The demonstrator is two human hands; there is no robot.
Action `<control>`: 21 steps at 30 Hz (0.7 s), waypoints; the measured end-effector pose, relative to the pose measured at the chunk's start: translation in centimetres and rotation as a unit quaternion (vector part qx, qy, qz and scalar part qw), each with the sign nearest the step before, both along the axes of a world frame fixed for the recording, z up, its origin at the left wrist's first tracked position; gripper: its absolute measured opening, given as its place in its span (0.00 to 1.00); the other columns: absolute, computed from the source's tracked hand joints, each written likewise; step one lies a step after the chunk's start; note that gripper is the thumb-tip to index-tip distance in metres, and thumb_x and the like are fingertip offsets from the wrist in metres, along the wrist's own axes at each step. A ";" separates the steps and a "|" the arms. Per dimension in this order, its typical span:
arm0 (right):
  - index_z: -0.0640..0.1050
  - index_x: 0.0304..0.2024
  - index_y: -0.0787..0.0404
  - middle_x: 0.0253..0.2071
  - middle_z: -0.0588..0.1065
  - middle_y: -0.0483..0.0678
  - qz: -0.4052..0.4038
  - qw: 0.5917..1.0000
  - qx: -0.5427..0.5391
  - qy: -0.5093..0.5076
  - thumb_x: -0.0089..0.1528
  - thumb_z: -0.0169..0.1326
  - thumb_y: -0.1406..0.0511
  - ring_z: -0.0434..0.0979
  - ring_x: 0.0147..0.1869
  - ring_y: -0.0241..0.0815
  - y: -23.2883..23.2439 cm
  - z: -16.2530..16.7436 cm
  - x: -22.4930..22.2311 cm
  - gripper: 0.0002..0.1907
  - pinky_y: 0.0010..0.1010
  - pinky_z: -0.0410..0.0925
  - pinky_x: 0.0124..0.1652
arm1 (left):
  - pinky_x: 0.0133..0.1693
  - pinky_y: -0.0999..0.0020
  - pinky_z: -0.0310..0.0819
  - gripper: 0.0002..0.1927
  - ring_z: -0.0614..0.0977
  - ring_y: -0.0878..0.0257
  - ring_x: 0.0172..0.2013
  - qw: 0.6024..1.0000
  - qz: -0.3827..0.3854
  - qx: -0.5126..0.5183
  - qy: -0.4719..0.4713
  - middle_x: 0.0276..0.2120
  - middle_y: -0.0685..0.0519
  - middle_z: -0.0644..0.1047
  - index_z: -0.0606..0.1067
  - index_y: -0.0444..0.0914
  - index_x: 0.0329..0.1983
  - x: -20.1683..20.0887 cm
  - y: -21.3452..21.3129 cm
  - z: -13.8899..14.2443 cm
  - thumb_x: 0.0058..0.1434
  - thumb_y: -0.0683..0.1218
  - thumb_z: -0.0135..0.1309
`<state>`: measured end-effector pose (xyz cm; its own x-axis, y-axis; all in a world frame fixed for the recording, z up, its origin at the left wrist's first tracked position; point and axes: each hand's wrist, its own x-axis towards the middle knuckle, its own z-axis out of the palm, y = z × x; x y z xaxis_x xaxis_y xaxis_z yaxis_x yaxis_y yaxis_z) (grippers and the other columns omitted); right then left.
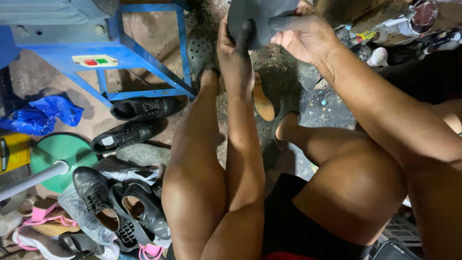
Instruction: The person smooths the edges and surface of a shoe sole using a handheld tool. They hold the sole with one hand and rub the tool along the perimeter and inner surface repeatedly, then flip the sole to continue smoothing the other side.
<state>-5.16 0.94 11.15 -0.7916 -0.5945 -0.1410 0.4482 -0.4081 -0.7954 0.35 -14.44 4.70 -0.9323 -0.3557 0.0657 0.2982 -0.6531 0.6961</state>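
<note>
A flat dark grey sheet [257, 17], like a rubber sole piece, is held up at the top of the head view. My left hand [234, 50], blackened with dirt, grips its lower edge with the thumb on the front. My right hand [305, 33] holds its right edge, one finger lying across the face. My bare knees and legs fill the middle below both hands.
A blue metal frame [144, 62] with a red and green switch stands at the upper left. Black leather shoes [129, 136] lie in pairs on the floor at left, with a pile of shoes [120, 207] lower down. A tan insole [263, 103] lies between my feet. Bottles [404, 24] crowd the upper right.
</note>
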 end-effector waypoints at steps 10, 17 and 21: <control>0.78 0.47 0.60 0.47 0.79 0.50 -0.048 0.999 0.001 -0.005 0.66 0.58 0.76 0.82 0.48 0.45 0.4 -1.2 -0.8 0.09 0.37 0.76 0.49 | 0.45 0.71 0.78 0.19 0.81 0.65 0.47 0.980 -0.029 0.190 0.059 0.49 0.50 0.77 0.64 0.35 0.70 -1.5 1.4 -0.4 0.79 0.44 0.47; 0.79 0.46 0.65 0.43 0.78 0.49 -0.059 0.997 0.039 -0.015 0.68 0.60 0.73 0.78 0.45 0.41 -0.8 -1.6 -1.3 0.05 0.33 0.73 0.49 | 0.47 0.67 0.80 0.23 0.82 0.62 0.48 0.977 0.010 0.196 0.076 0.51 0.48 0.78 0.61 0.40 0.74 -1.1 1.9 0.6 0.78 0.44 0.47; 0.79 0.45 0.63 0.42 0.78 0.47 -0.054 0.998 0.009 -0.025 0.68 0.60 0.72 0.77 0.47 0.40 -1.7 -0.5 -1.2 0.04 0.32 0.72 0.50 | 0.49 0.66 0.79 0.21 0.81 0.60 0.49 0.971 0.001 0.218 0.101 0.49 0.46 0.77 0.60 0.35 0.73 -1.2 1.6 1.3 0.81 0.43 0.48</control>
<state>-6.33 -0.77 10.69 -0.8428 -0.5031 -0.1913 0.4413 -0.4423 -0.7808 -0.81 -12.82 5.96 -0.9153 -0.3929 0.0891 0.4015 -0.8719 0.2802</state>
